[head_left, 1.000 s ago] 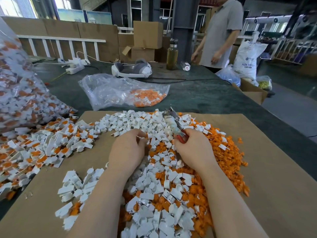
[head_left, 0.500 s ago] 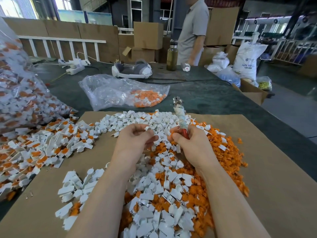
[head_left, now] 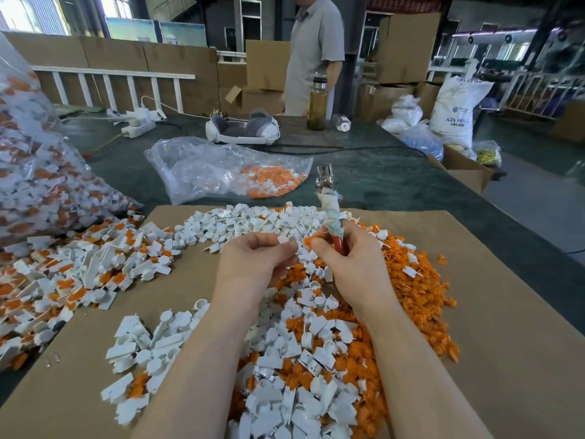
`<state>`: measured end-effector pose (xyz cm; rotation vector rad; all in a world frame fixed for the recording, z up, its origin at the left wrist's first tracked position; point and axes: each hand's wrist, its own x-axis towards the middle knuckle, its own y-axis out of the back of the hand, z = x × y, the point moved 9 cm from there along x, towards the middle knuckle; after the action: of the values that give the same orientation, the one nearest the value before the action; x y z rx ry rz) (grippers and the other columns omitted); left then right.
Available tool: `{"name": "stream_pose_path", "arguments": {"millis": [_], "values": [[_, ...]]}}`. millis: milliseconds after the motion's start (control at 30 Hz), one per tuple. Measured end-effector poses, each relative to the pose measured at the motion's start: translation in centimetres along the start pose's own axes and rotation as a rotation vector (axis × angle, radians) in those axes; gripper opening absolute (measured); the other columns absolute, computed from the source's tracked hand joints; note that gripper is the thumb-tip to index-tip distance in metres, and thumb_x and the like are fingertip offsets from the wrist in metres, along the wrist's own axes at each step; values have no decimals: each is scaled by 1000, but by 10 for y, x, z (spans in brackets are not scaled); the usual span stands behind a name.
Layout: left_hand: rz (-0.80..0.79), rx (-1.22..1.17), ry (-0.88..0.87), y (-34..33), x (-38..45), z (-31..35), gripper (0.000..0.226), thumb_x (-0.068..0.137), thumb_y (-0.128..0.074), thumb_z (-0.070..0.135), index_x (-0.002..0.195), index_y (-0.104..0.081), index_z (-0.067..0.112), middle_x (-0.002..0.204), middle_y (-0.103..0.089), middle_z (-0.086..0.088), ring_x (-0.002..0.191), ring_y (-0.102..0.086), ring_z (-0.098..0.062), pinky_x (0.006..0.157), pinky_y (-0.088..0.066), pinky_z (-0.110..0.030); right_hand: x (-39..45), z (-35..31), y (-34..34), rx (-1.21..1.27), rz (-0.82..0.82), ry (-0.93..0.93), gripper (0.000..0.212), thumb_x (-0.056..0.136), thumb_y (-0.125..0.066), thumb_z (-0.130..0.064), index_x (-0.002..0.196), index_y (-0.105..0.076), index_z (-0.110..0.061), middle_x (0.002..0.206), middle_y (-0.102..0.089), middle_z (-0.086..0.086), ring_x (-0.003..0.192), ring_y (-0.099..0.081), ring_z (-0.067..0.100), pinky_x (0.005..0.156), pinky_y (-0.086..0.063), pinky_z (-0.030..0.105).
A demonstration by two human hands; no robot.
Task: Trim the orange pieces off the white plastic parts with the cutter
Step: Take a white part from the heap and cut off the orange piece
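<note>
A white part (head_left: pixel 286 240) is pinched in the left hand (head_left: pixel 253 264); the cutter (head_left: pixel 330 210) is gripped upright by the right hand (head_left: pixel 351 264). A fingertip could be nicked if the small part is misaligned.

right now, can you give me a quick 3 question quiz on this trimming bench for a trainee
1. True or false: the right hand grips the cutter with its metal head pointing up and away.
2. What does the left hand pinch? A) a small white plastic part B) the glass bottle C) the headset
3. Fill in: the clear plastic bag behind the cardboard sheet holds loose ____ pieces.

Key: 1 true; 2 A; 3 orange
</note>
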<state>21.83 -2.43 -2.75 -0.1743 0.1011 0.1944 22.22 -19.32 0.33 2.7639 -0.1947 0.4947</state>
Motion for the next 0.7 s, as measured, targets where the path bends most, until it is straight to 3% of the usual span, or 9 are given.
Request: {"name": "stream_pose_path", "arguments": {"millis": [133,267,467,700], "values": [[-21,-35,14,-3,-3,0,15,78,-81,6,85,-69,3,66,-74,-8,62,-73,-14,50,-52,-17,-2,-10,-2,-14,8,64,17,90,-69,-20,83,-59,-32,68,-60,-31,65,-57,-9,59,-42,5],[-56,-61,15,-8,-5,1,9,80,-77,4,84,-69,2,69,-75,-11,65,-74,-15,55,-55,-19,-3,-12,0,-128,58,95,10,89,-69,-23,85,-60,-24,63,-58,-17,65,-55,-8,56,-40,6],[-43,-63,-36,-7,-8,7,7,79,-77,1,79,-71,3,69,-74,-10,63,-73,-16,54,-54,-17,-5,-12,1,-272,117,81,15,89,-67,-37,93,-57,-27,73,-57,-18,67,-57,3,55,-38,13],[6,32,-138,-6,-11,17,13,76,-82,3,71,-74,12,67,-74,-6,65,-74,-17,54,-53,-16,-6,-14,1,-294,143,97,15,89,-68,-34,91,-55,-27,71,-55,-20,74,-55,-11,53,-40,6]]}}
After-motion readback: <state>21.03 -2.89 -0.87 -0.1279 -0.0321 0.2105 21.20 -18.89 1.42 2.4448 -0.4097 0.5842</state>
